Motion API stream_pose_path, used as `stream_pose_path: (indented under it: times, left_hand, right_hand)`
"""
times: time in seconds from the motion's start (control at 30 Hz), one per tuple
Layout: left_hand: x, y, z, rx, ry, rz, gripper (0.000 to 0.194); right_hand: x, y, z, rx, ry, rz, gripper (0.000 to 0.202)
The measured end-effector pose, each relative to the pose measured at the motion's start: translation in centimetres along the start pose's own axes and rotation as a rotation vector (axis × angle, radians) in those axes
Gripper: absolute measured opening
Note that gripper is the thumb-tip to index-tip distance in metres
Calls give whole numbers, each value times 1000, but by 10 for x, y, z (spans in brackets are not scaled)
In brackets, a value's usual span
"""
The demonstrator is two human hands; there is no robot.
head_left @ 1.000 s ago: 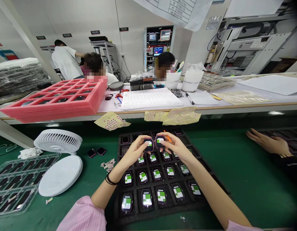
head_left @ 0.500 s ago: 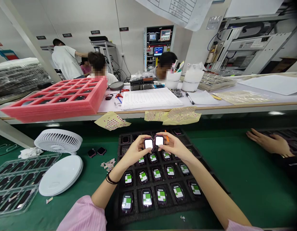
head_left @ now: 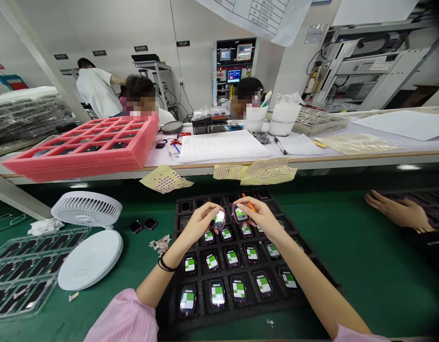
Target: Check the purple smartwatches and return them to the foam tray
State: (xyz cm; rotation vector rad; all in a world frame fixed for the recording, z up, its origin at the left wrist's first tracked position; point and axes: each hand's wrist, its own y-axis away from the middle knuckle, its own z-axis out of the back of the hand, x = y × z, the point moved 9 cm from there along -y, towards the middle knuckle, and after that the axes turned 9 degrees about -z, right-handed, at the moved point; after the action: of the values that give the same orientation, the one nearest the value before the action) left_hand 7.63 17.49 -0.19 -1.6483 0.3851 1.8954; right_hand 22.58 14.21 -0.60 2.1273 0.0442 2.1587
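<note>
Over a black foam tray [head_left: 191, 323], each of my hands grips a smartwatch body without a strap. My left hand [head_left: 200, 222] has its fingers closed on one watch [head_left: 219, 220], whose screen shows green and white. In my right hand [head_left: 261, 217] is a second watch [head_left: 240, 214], tilted, with a similar green and white screen; an orange stick-like tool [head_left: 248, 202] also lies in that hand. The two watches are a small gap apart. Beneath them, several watches [head_left: 232, 257] with lit green and white screens sit in the tray's compartments, and those at the back are dark.
Left stand a white fan [head_left: 89, 259], a clear tray [head_left: 23, 280] of dark parts, two loose watches [head_left: 150, 223] and small paper bits [head_left: 161, 244]. A pink foam tray [head_left: 134, 156] overhangs the shelf. At right rests a co-worker's hand [head_left: 400, 211]; other people sit beyond.
Both watch screens have gone from plain white to green and white. The hands have moved slightly apart, tilting the watches. The filled tray below stays as it was.
</note>
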Motion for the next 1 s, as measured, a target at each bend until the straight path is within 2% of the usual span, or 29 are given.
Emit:
stream_pose_path:
  times: [0.13, 0.33, 0.47, 0.73, 1.0]
  left_hand:
    - [0, -1, -1, 2, 16, -8, 33]
    - [1, -2, -4, 20, 97, -34, 39]
    - [2, -1, -5, 27, 116, -28, 41]
    - [0, -1, -2, 14, 59, -26, 34]
    - [2, -1, -3, 22, 109, -46, 38]
  right_hand:
    - [0, -1, -1, 13, -1, 9, 30]
    - [3, 0, -6, 109, -13, 47, 38]
    - [3, 0, -6, 85, -7, 35, 39]
    - [1, -2, -2, 42, -1, 37, 36]
    - [3, -2, -4, 92, -7, 67, 41]
